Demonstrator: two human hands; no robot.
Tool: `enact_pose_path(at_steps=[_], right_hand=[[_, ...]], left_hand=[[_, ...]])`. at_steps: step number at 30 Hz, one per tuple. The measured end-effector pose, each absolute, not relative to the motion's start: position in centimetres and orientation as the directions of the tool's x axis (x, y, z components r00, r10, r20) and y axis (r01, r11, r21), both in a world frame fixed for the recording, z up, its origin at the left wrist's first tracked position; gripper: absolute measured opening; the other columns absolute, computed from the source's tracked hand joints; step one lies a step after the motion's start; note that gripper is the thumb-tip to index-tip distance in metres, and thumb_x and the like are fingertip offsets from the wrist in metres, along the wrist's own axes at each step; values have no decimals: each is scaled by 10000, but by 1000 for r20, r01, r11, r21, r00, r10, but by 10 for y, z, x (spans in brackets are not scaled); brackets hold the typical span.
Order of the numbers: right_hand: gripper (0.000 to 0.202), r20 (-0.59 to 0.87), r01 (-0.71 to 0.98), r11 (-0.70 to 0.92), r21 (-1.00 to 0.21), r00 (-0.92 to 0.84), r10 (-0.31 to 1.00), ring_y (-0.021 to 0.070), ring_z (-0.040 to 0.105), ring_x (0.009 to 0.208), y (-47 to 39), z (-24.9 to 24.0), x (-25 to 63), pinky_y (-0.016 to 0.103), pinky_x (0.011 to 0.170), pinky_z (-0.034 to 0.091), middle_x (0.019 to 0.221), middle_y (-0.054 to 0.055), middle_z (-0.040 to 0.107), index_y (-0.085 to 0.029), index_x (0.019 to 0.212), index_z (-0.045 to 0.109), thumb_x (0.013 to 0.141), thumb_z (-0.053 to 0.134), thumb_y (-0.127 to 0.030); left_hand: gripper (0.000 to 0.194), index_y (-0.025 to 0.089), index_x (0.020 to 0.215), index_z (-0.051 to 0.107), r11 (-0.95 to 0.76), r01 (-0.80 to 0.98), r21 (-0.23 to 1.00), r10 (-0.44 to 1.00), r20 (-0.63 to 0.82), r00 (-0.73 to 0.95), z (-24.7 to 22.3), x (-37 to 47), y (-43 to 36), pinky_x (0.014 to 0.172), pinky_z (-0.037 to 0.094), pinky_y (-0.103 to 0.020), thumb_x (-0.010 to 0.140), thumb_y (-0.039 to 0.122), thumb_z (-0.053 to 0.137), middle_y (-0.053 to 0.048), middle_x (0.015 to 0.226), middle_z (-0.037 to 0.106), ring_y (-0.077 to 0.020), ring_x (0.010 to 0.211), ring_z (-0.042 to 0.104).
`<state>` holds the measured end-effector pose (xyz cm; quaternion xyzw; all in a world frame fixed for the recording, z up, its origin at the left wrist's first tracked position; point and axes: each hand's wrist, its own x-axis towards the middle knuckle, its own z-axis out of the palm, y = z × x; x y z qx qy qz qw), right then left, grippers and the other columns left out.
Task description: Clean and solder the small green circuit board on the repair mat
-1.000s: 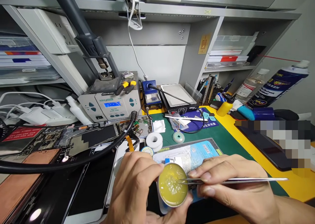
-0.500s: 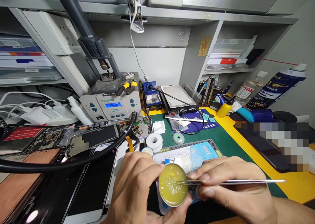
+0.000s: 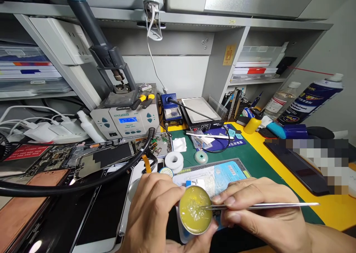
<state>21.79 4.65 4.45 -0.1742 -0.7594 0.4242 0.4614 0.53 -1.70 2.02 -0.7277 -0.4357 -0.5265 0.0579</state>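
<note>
Tweezers (image 3: pixel 286 205) level in right hand (image 3: pixel 269 217); left hand (image 3: pixel 151 208) curled around tin (image 3: pixel 195 233)

Black hose (image 3: pixel 55 190) arcs over screens (image 3: pixel 96 212) left of the left hand (image 3: pixel 152 212), barring a low pass. Spool (image 3: pixel 168 161) and disc (image 3: pixel 204 158) obstruct ahead. Beyond the right hand (image 3: pixel 272 208), bare mat (image 3: pixel 260 164) leaves a lane; phone (image 3: pixel 292 167) lies rightward.
</note>
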Motion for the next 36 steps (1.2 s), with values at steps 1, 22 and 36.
enact_pose_path(at_steps=[1,22,36], right_hand=[[390,555,-123,584,-803,-512,656,219,821,771,46,45,218,232,735,677,894,33,848,-279,1043,826,752,820,-19],[438,526,-162,528,-834,-522,671,182,811,712,45,42,218,223,693,674,892,16,849,-294,1082,816,779,774,19],[394,335,-243,238,-940,-545,769,151,787,609,42,25,219,211,562,662,1007,-1,838,-366,1061,814,868,725,-34]], left_hand=[[435,102,1068,588,-614,696,371,571,818,67,20,5,-17,703,504,-406,690,85,804,-68,864,603,-221,853,559],[431,107,1032,585,-586,717,377,566,824,29,18,8,-20,707,517,-424,672,93,822,-70,863,603,-209,830,544],[377,118,1007,592,-546,739,394,573,819,-13,20,14,-18,745,504,-408,695,102,804,-52,848,603,-195,838,535]])
